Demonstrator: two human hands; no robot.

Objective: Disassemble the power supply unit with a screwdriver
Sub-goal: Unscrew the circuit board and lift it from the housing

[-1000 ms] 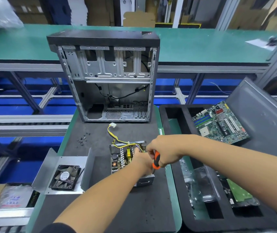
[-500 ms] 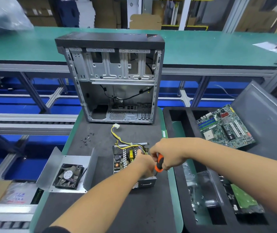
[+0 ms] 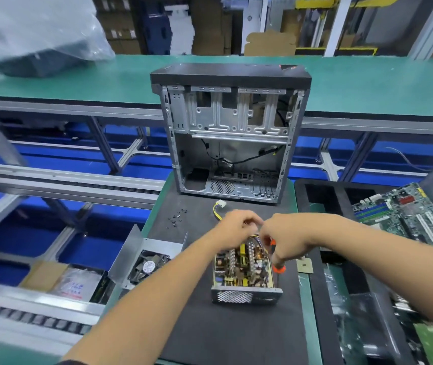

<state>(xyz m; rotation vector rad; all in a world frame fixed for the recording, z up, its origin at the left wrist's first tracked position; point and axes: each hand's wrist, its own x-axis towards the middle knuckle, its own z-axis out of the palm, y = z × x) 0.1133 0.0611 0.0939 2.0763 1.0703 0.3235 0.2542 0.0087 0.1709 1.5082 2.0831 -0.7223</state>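
Hands at far end of PSU (image 3: 244, 270): right hand (image 3: 286, 238) grips screwdriver (image 3: 278, 268), left hand (image 3: 233, 227) pinches wires. Board screws prob. next; needs tip seated.

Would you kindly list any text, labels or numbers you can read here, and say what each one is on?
None can be read.
Fan: round hub sticker, print too small.
Plastic bag: red and blue markings, blurred.
Motherboard: any markings too small.
Power supply unit: open, circuit board showing; no legible marks.
Computer case: red patch on top, unreadable.
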